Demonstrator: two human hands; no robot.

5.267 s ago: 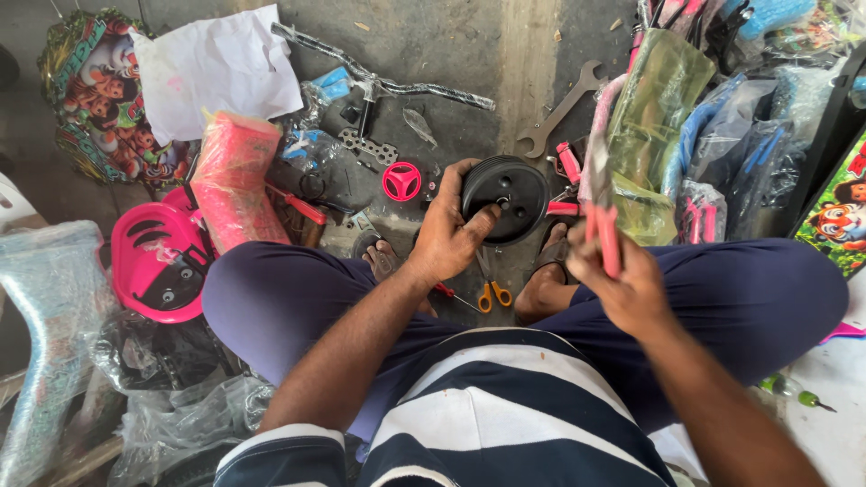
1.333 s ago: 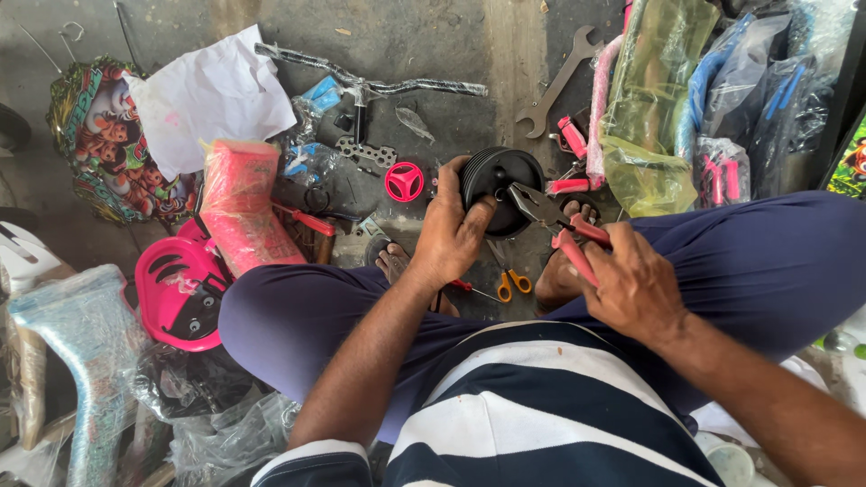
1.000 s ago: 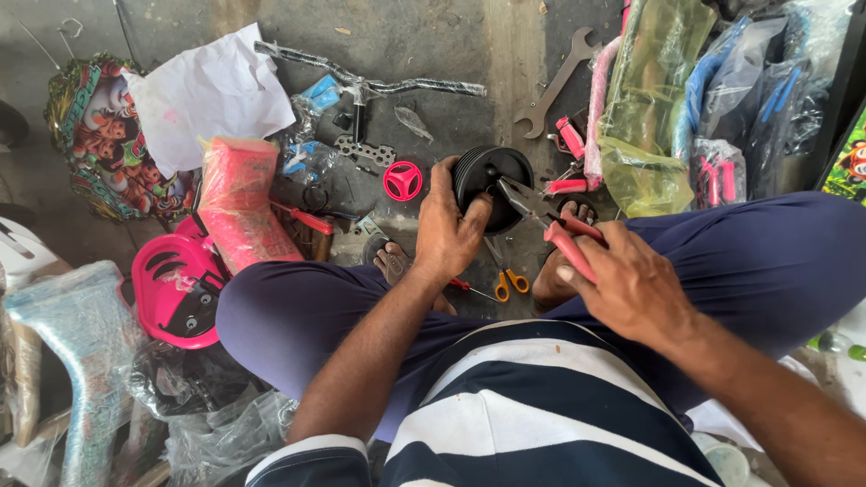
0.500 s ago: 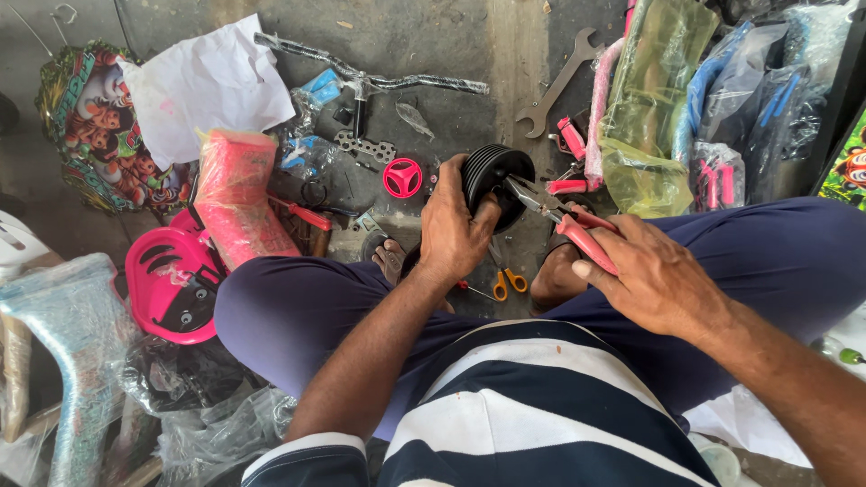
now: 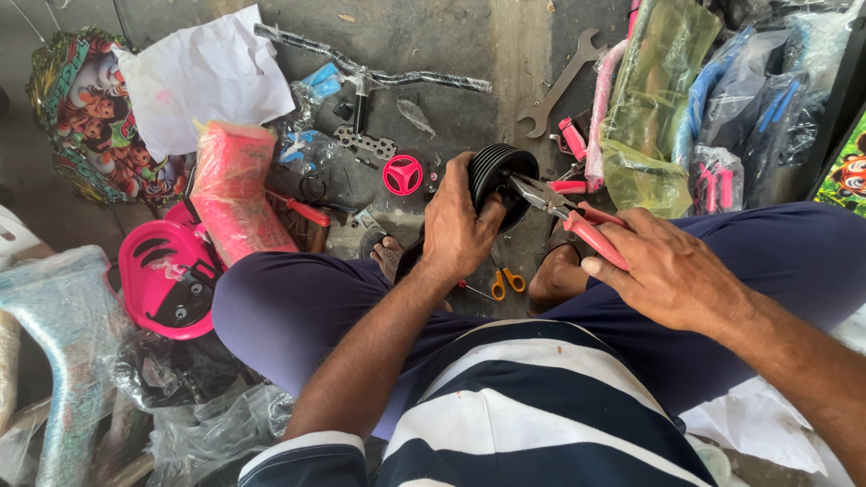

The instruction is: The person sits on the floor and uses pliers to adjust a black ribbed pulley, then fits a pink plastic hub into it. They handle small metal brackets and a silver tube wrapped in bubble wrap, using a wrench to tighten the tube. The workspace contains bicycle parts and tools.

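While the left hand [image 5: 458,225] is gripping it from the near side, fingers wrapped over its ribbed tread, the black wheel [image 5: 502,180] is being held on edge just above the person's crossed feet. Beside the wheel, the right hand [image 5: 672,271] is closing around the pink handles of the pliers [image 5: 568,215], whose metal nose is touching the wheel's side. Just below the wheel, orange scissors [image 5: 505,281] are lying on the floor between the feet. Left of the wheel, a small pink hub [image 5: 402,174] is lying flat, and farther left a pink wrapped bundle [image 5: 234,189] is leaning over a pink seat [image 5: 162,280]. Above the wheel, a grey spanner [image 5: 559,83] is resting on the concrete, with a black handlebar [image 5: 379,77] stretching to its left. Right of the wheel, plastic bags [image 5: 654,117] are piling up. Well left of the wheel, crumpled white paper [image 5: 203,77] is lying by a printed bag [image 5: 86,117].
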